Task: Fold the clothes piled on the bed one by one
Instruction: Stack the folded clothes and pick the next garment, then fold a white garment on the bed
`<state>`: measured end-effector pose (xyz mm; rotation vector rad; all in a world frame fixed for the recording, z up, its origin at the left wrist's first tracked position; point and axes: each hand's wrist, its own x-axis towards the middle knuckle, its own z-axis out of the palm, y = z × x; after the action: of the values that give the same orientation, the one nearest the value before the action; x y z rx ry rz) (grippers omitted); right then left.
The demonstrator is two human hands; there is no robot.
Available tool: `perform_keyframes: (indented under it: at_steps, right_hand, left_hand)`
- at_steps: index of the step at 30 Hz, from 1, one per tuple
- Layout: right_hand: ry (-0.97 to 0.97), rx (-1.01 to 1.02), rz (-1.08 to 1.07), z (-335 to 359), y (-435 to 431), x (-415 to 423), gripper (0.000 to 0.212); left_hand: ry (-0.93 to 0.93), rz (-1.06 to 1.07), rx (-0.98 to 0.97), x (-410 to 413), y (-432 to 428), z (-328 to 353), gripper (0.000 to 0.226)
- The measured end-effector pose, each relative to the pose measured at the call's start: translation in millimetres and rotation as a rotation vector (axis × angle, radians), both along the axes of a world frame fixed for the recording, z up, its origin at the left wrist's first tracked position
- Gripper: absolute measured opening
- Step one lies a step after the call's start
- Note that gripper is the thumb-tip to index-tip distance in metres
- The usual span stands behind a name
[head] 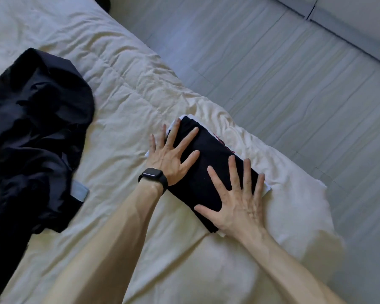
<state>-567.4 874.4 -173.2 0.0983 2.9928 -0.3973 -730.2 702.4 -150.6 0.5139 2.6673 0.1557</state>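
Observation:
A folded black garment lies on top of a folded white one near the right edge of the cream bed. My left hand, with a black watch on its wrist, rests flat on the far end of the black garment, fingers spread. Flat on the near end lies my right hand, fingers also spread. Neither hand grips anything. A crumpled pile of dark clothes lies at the left of the bed, apart from both hands.
A grey wood-look floor runs along the right side of the bed. Pale cupboard fronts stand at the top right. A small grey-blue label or patch shows at the edge of the dark pile.

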Motion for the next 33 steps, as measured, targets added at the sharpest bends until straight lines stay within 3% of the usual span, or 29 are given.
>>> perform_keyframes:
  at_steps: [3, 7, 11, 18, 27, 33]
  right_hand:
    - [-0.036, 0.025, 0.083, 2, 19, 13, 0.104]
    - [-0.263, 0.060, 0.073, 39, 47, 45, 0.110]
    - [-0.439, 0.086, 0.147, 93, 57, 78, 0.092]
    - [-0.239, -0.135, 0.398, 243, -39, 113, 0.060]
    - [0.175, -0.352, 0.960, 408, -265, 251, 0.037]
    - [0.235, -0.465, 1.301, 460, -416, 392, 0.033]
  left_hand:
    - [-0.033, 0.022, -0.039, -3, 0, 11, 0.055]
    - [-0.089, 0.237, -0.164, 7, -27, 48, 0.058]
    - [-0.147, 0.351, -0.137, 69, -68, 103, 0.063]
    - [-0.157, 0.485, -0.003, 241, -124, 214, 0.062]
    - [0.312, 0.977, 0.110, 530, -280, 360, 0.058]
    - [0.475, 1.347, 0.015, 754, -379, 422, 0.058]
